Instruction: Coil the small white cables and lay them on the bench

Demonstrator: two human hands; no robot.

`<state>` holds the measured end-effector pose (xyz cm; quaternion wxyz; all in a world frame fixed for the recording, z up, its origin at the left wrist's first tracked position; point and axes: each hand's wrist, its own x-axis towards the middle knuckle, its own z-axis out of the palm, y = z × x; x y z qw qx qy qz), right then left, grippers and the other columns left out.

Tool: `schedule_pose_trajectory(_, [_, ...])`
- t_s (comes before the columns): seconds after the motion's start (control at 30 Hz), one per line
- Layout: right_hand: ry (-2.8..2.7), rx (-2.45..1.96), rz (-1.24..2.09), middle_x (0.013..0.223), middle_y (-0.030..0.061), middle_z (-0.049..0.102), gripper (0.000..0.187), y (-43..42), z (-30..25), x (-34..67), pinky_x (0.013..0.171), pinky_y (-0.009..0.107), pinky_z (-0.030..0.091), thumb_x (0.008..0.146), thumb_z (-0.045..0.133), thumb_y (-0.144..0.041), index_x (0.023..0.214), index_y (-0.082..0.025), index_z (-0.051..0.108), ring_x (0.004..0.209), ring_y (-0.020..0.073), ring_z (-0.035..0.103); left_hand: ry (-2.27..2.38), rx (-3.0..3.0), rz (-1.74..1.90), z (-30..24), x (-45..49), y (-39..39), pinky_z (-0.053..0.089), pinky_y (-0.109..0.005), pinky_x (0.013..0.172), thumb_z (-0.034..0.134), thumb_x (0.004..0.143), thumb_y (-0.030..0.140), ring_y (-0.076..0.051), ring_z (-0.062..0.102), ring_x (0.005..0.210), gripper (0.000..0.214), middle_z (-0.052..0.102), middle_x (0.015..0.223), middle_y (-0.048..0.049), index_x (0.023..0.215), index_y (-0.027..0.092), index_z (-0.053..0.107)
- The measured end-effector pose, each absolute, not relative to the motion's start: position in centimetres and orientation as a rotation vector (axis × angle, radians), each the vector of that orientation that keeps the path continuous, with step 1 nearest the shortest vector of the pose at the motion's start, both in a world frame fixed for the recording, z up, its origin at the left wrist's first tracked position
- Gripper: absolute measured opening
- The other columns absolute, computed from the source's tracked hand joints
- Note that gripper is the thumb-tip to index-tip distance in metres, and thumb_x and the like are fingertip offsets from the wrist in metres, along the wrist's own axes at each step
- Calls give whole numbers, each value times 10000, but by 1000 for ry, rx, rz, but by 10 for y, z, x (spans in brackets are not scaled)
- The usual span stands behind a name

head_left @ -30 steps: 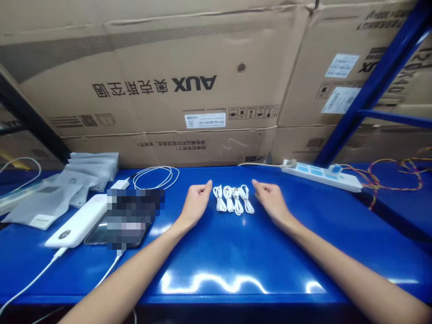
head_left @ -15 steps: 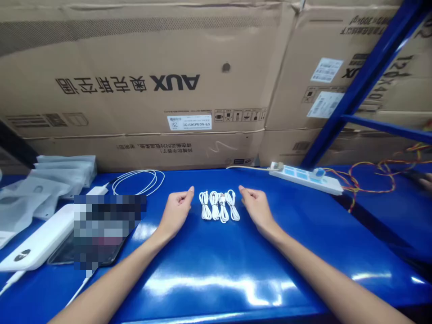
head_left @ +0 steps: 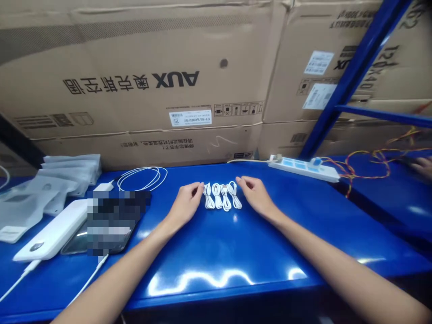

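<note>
Several white charging cables (head_left: pixel 218 197), each coiled into a bundle with a dark tie, lie side by side in a row on the blue tabletop (head_left: pixel 216 243). At the left end of the row is my left hand (head_left: pixel 187 198), fingers curled and thumb tip against or very close to the outermost bundle. My right hand (head_left: pixel 255 193) is curled the same way at the right end, its thumb tip just beside the upper part of the last bundle. Neither hand shows anything inside its fingers.
On the left are a white power bank (head_left: pixel 54 231), a dark phone (head_left: pixel 76 240), a loose white cable (head_left: pixel 162 177) and several translucent pouches (head_left: pixel 76 173). A white power strip (head_left: pixel 303 170) and red-yellow wires (head_left: pixel 349 168) lie right, near another person's hand (head_left: pixel 423 166). Cardboard boxes (head_left: pixel 135 45) stand behind.
Both hands have come closer to the cable row, the left one most, its thumb now at the outer bundle. The bundles stay in their row. The view has shifted slightly.
</note>
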<state>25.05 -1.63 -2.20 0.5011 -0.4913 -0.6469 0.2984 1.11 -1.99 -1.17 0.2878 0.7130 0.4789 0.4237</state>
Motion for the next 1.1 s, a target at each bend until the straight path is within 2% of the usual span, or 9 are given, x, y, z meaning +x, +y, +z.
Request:
schedule_pose_trajectory(0.13, [-1506, -1166, 842, 605, -25, 431, 395, -12, -26, 253, 569, 290, 289, 1003, 438, -431, 665, -231, 478, 594, 154, 382, 1344, 1953, 1086, -13, 9, -19, 260, -284, 614, 480, 992, 327, -159, 405, 631, 322, 507, 642, 17, 691, 212, 494])
schedule_pose_trajectory(0.3, [-1497, -1175, 801, 605, -23, 466, 311, -8, -30, 256, 575, 289, 303, 951, 440, -317, 687, -218, 570, 592, 159, 413, 1375, 1933, 1048, -16, 8, -19, 288, -274, 621, 517, 957, 293, -164, 467, 635, 213, 570, 662, 18, 773, 213, 587])
schedule_pose_trajectory(0.6, [-1578, -1171, 706, 627, -12, 546, 293, -8, -29, 256, 614, 280, 316, 908, 448, -269, 636, -215, 543, 627, 158, 450, 1388, 1962, 1040, -19, 10, -16, 281, -267, 607, 543, 935, 317, -160, 458, 612, 236, 557, 626, 19, 737, 207, 607])
schedule_pose_trajectory(1.1, [-1628, -1170, 669, 620, -12, 553, 288, -8, -28, 256, 625, 286, 323, 883, 438, -244, 619, -209, 547, 627, 158, 463, 1482, 2069, 909, -22, 10, -13, 290, -281, 621, 491, 944, 335, -165, 478, 633, 239, 555, 639, 19, 756, 210, 570])
